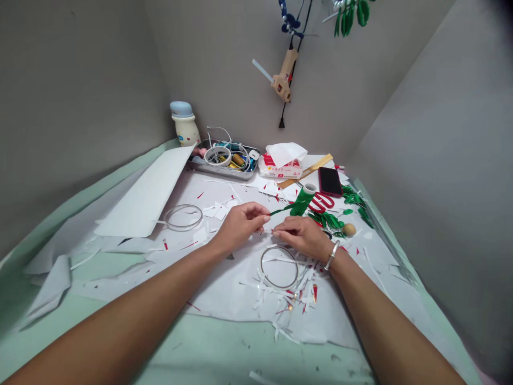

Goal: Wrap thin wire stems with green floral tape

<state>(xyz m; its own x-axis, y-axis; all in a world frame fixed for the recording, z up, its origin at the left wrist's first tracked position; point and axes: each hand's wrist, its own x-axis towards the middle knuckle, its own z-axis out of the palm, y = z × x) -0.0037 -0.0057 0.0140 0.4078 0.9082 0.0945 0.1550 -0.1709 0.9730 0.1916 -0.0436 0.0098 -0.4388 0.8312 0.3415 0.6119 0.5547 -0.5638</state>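
My left hand (pixel 242 223) pinches the end of a green strand (pixel 282 209). That strand runs across to a green spool (pixel 301 204) with a white core, standing just beyond both hands. Close by on the right, my right hand (pixel 302 235) has its thumb and fingertips pressed together; whatever small thing is between them is too fine to make out. A thin ring (pixel 261 267) lies on the paper below the hands, beside a pile of white paper strips (pixel 304 283). Green leaf shapes (pixel 331 220) and a round tan ball (pixel 349 230) sit past my right hand.
Red-handled scissors (pixel 321 202), a phone (pixel 330 182) and a tissue pack (pixel 280 167) lie behind the hands. A metal tray (pixel 224 170) of spools and tape stands at the back. White card (pixel 148 192) and a wire coil (pixel 183 218) are leftward. A glue gun (pixel 285 75) hangs on the wall.
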